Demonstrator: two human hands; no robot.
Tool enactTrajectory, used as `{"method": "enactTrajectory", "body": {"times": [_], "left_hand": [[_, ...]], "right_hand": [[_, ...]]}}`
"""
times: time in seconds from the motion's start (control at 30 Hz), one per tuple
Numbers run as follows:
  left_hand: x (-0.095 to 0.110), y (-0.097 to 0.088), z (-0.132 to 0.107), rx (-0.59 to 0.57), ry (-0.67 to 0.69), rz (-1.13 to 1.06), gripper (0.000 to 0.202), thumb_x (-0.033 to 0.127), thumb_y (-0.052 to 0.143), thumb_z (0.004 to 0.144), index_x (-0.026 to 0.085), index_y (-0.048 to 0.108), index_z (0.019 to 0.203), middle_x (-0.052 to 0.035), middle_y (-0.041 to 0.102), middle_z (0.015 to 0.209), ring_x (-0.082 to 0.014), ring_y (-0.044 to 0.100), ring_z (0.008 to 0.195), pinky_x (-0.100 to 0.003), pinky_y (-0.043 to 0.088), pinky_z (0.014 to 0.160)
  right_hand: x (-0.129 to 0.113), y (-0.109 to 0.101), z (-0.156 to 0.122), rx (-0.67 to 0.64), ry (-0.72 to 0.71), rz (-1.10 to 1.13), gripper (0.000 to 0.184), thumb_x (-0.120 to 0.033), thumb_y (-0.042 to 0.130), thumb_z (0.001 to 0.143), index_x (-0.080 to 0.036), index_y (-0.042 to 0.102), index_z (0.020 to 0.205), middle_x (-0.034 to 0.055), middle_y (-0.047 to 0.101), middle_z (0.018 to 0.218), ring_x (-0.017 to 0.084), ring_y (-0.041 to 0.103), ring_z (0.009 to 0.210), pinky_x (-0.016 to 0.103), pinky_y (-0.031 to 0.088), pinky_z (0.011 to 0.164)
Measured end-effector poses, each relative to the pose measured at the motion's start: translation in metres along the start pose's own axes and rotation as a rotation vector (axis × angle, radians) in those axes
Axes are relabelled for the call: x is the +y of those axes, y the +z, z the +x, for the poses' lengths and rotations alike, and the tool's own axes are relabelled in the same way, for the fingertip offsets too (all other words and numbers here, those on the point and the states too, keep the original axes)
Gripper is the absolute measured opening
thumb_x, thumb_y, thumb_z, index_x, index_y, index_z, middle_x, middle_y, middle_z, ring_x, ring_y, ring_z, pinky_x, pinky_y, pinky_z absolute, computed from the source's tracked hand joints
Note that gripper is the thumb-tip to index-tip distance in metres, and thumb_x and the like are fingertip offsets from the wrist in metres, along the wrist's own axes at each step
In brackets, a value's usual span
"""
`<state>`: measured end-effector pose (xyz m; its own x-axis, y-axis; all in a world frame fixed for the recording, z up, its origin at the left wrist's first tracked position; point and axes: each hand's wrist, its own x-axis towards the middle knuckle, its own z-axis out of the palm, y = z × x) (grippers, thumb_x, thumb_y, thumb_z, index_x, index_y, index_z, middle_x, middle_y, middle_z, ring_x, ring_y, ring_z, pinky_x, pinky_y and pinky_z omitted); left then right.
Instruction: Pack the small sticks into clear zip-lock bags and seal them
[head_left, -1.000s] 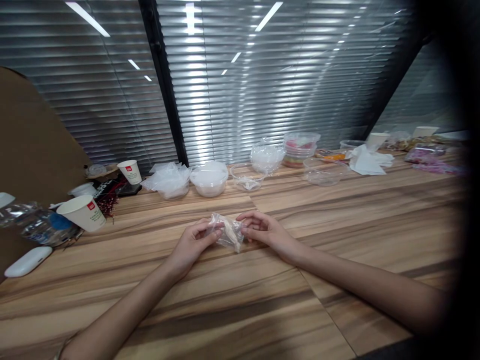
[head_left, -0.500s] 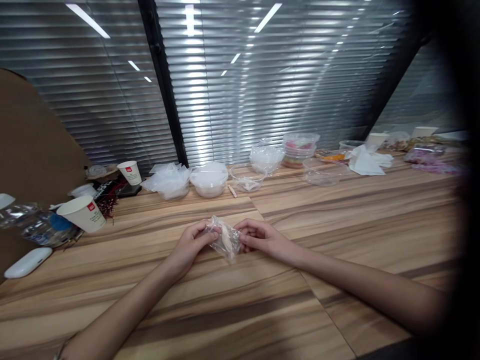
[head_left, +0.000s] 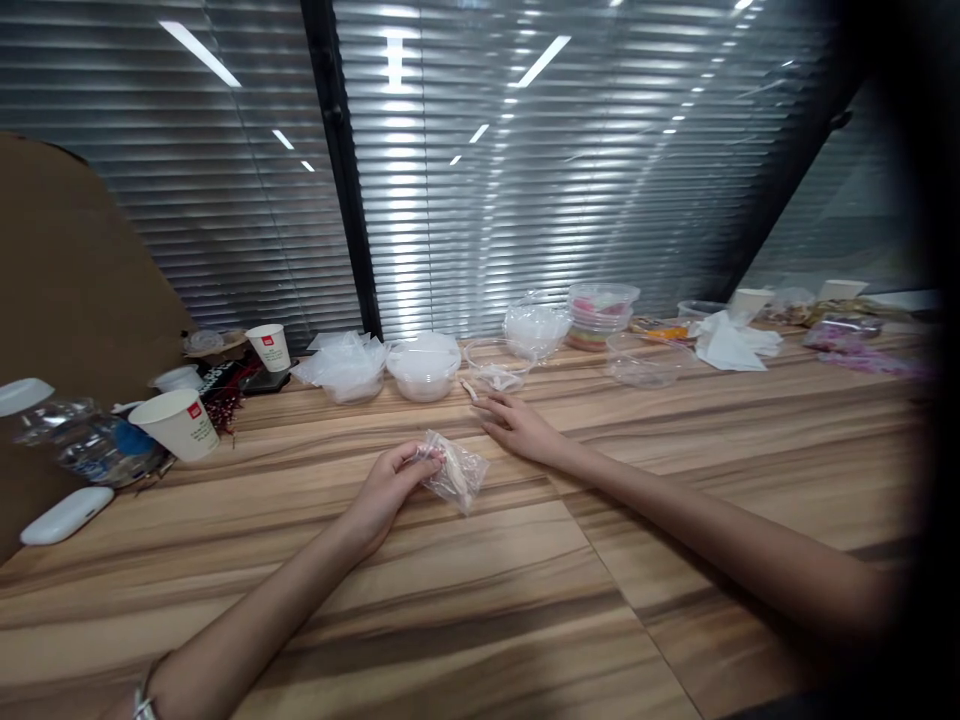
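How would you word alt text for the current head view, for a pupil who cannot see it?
A person's left hand pinches a small clear bag with something pale inside, over a wood-grain table. The right hand, open, is close to a small pale piece lying there. Clear plastic bowls stand behind, before window blinds.

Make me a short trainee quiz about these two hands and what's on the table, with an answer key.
1. Multiple choice: which hand holds the clear plastic bag? A. left; B. right; C. both.
2. True or false: in the picture, the white tissue lies farther to the right than the clear plastic bag.
3. Fill in: the small pale stick lies near the fingertips of the ____ hand.

Key
1. A: the left hand pinches it.
2. True.
3. Right: the right hand is spread close to it; whether they touch is hard to tell.
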<state>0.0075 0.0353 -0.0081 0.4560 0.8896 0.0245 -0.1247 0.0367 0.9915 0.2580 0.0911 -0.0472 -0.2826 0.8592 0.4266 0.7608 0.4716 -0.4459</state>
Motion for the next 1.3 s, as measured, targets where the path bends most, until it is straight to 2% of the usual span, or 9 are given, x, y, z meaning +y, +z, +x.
{"method": "enactTrajectory", "body": {"times": [0.2, 0.4, 0.53, 0.67, 0.77, 0.83, 0.93, 1.13, 1.3], "left_hand": [[-0.005, -0.005, 0.002, -0.040, 0.003, 0.030, 0.017, 0.027, 0.063, 0.074, 0.012, 0.066, 0.083, -0.0055, 0.064, 0.086, -0.0164, 0.055, 0.080, -0.027, 0.041, 0.076], [-0.006, -0.006, 0.002, -0.022, 0.005, 0.023, 0.019, 0.029, 0.066, 0.071, 0.013, 0.067, 0.082, -0.0049, 0.065, 0.085, -0.0170, 0.056, 0.079, -0.027, 0.042, 0.076], [-0.004, -0.005, 0.002, -0.002, 0.033, -0.029, 0.021, 0.030, 0.064, 0.073, 0.015, 0.065, 0.089, -0.0052, 0.064, 0.089, -0.0179, 0.057, 0.083, -0.028, 0.043, 0.077], [-0.003, -0.005, 0.002, -0.005, 0.010, -0.061, 0.028, 0.028, 0.063, 0.075, 0.018, 0.061, 0.100, -0.0066, 0.062, 0.101, -0.0182, 0.056, 0.089, -0.026, 0.043, 0.075], [-0.003, -0.005, 0.002, -0.002, -0.013, -0.035, 0.030, 0.026, 0.063, 0.075, 0.018, 0.060, 0.104, -0.0068, 0.062, 0.104, -0.0172, 0.056, 0.089, -0.024, 0.043, 0.073], [-0.003, -0.006, 0.002, -0.011, -0.006, -0.012, 0.030, 0.025, 0.062, 0.076, 0.018, 0.059, 0.105, -0.0067, 0.062, 0.106, -0.0174, 0.056, 0.091, -0.024, 0.043, 0.075], [-0.003, -0.006, 0.001, -0.023, 0.001, -0.016, 0.029, 0.024, 0.062, 0.077, 0.019, 0.058, 0.105, -0.0068, 0.061, 0.108, -0.0178, 0.056, 0.094, -0.026, 0.044, 0.079], [0.001, -0.004, -0.001, -0.029, -0.024, -0.047, 0.046, 0.025, 0.063, 0.076, 0.020, 0.047, 0.119, -0.0099, 0.061, 0.110, -0.0200, 0.058, 0.092, -0.031, 0.046, 0.079], [0.003, -0.004, -0.002, -0.027, -0.072, -0.017, 0.053, 0.030, 0.062, 0.077, 0.023, 0.041, 0.126, -0.0084, 0.066, 0.100, -0.0193, 0.060, 0.089, -0.027, 0.046, 0.075]], "right_hand": [[-0.005, 0.014, 0.028, -0.073, -0.007, -0.250, 0.042, -0.034, 0.039, 0.089, -0.021, 0.047, 0.128, 0.0109, 0.045, 0.132, 0.030, 0.041, 0.119, 0.046, 0.030, 0.099], [-0.013, 0.009, 0.003, -0.095, -0.084, -0.206, 0.041, -0.028, 0.037, 0.090, -0.018, 0.046, 0.128, 0.0109, 0.048, 0.130, 0.025, 0.041, 0.120, 0.043, 0.030, 0.101], [-0.033, 0.001, -0.026, -0.101, -0.089, -0.014, 0.040, -0.029, 0.042, 0.088, -0.023, 0.047, 0.127, 0.0069, 0.049, 0.131, 0.025, 0.036, 0.124, 0.046, 0.022, 0.106], [-0.046, -0.003, -0.043, -0.099, 0.136, 0.440, 0.032, -0.036, 0.051, 0.084, -0.021, 0.062, 0.110, 0.0080, 0.060, 0.116, 0.023, 0.052, 0.110, 0.042, 0.036, 0.098], [-0.047, -0.004, -0.044, -0.046, 0.297, 0.763, 0.035, -0.038, 0.057, 0.080, -0.016, 0.060, 0.106, 0.0093, 0.066, 0.101, 0.022, 0.060, 0.095, 0.038, 0.043, 0.089], [-0.046, -0.006, -0.043, 0.000, 0.336, 0.859, 0.036, -0.040, 0.059, 0.078, -0.015, 0.059, 0.104, 0.0084, 0.068, 0.091, 0.021, 0.061, 0.089, 0.037, 0.044, 0.086], [-0.049, -0.011, -0.042, 0.072, 0.337, 0.886, 0.030, -0.041, 0.058, 0.079, -0.014, 0.060, 0.093, 0.0062, 0.066, 0.080, 0.019, 0.061, 0.081, 0.033, 0.044, 0.082], [-0.063, -0.024, -0.048, 0.439, 0.270, 0.819, 0.019, -0.037, 0.052, 0.084, -0.018, 0.055, 0.085, -0.0022, 0.054, 0.061, 0.012, 0.051, 0.062, 0.024, 0.040, 0.065], [-0.074, -0.027, -0.052, 0.398, 0.204, 0.838, 0.019, -0.034, 0.050, 0.086, -0.018, 0.053, 0.075, -0.0025, 0.052, 0.059, 0.011, 0.049, 0.059, 0.024, 0.038, 0.062]]}}
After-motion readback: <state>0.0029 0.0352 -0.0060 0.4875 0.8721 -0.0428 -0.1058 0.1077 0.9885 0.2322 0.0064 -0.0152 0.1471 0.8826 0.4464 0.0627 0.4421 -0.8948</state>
